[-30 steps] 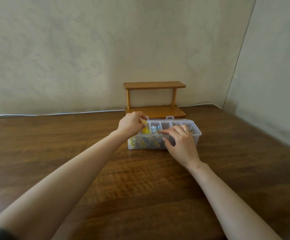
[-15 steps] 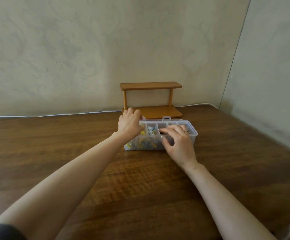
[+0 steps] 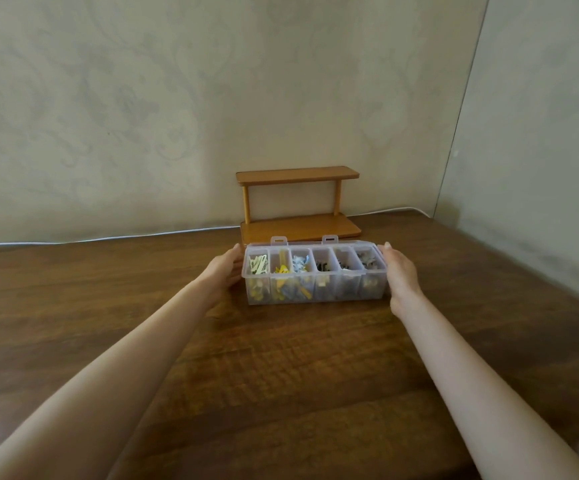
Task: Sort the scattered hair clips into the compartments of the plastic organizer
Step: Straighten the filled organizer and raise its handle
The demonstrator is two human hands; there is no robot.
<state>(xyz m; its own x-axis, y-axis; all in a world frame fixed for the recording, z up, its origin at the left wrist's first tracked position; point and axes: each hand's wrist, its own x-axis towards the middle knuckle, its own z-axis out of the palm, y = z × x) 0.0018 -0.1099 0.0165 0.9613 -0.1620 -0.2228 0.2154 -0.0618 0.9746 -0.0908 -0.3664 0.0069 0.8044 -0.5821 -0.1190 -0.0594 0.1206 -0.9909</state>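
The clear plastic organizer (image 3: 333,292) stands on the wooden table with its lid down and two latch tabs at the back edge. Its row of compartments holds hair clips (image 3: 282,270): pale green at the left, then yellow, blue-white, and dark ones toward the right. My left hand (image 3: 224,271) lies flat against the organizer's left end. My right hand (image 3: 398,271) presses against its right end, fingers extended along the side. No loose clips show on the table.
A small two-tier wooden shelf (image 3: 298,202) stands right behind the organizer, against the wall. A white cable (image 3: 108,239) runs along the table's back edge. The wall corner is at the right.
Both hands left the top of the organizer and moved out to its two ends. The yellow clip held by my left hand is gone from it. The lid now lies flat.
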